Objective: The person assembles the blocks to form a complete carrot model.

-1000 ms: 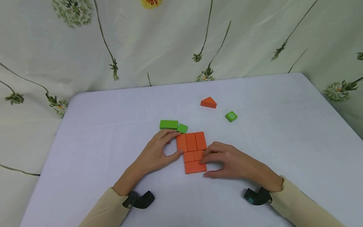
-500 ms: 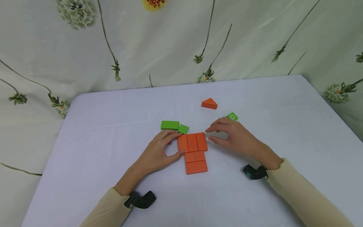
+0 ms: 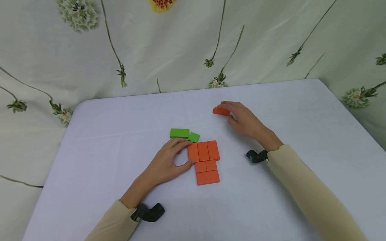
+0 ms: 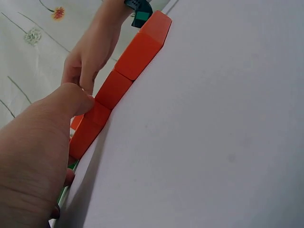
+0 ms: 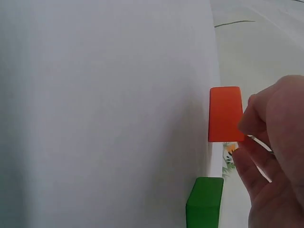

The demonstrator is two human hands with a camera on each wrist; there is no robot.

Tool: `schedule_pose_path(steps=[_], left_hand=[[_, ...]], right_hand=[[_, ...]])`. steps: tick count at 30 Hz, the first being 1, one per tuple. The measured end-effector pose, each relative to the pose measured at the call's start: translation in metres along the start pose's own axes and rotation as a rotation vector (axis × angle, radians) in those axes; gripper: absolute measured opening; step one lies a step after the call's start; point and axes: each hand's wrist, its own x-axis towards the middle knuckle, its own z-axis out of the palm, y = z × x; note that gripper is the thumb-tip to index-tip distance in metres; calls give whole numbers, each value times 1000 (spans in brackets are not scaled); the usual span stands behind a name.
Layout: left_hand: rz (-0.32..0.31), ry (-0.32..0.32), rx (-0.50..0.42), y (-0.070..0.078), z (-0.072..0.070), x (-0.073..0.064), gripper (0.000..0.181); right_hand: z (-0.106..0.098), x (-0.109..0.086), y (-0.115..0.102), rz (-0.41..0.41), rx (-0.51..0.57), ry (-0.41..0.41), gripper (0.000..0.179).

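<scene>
Several flat orange blocks (image 3: 208, 177) lie joined in a group on the table. My left hand (image 3: 164, 164) grips the leftmost upper orange block (image 3: 193, 152), a fingertip at its far end and the thumb at its near end. In the left wrist view the thumb (image 4: 78, 99) presses against the orange row. Farther back, my right hand (image 3: 244, 120) pinches an orange triangular block (image 3: 221, 111), its fingers over the block and the thumb at its right end. The right wrist view shows that block's orange side (image 5: 225, 114) against the fingertips.
A long green block (image 3: 179, 133) and a small green block (image 3: 193, 137) lie just behind the orange group. Another green block (image 5: 204, 204) shows in the right wrist view; the right hand hides it from the head view. A flower-printed cloth (image 3: 181, 50) hangs behind the white table (image 3: 120, 113).
My right hand has left the lower right of the orange group, passed back beside the group, and reached the triangular block. The left hand has stayed in place.
</scene>
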Motion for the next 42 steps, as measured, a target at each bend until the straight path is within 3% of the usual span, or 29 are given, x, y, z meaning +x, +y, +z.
schedule_pose_path(steps=[4, 17, 25, 34, 42], left_hand=[[7, 3, -8, -1, -1, 0, 55], [12, 0, 1, -2, 0, 1, 56], [8, -4, -1, -1, 0, 1, 55], [16, 0, -8, -2, 0, 1, 55], [19, 3, -8, -2, 0, 0, 55]], right_hand=[[2, 6, -2, 12, -26, -22, 44], [1, 3, -7, -14, -55, 33, 35], [0, 0, -11, 46, -15, -25, 41], [2, -13, -14, -46, -28, -38, 34], [3, -32, -23, -89, 52, 30, 33]])
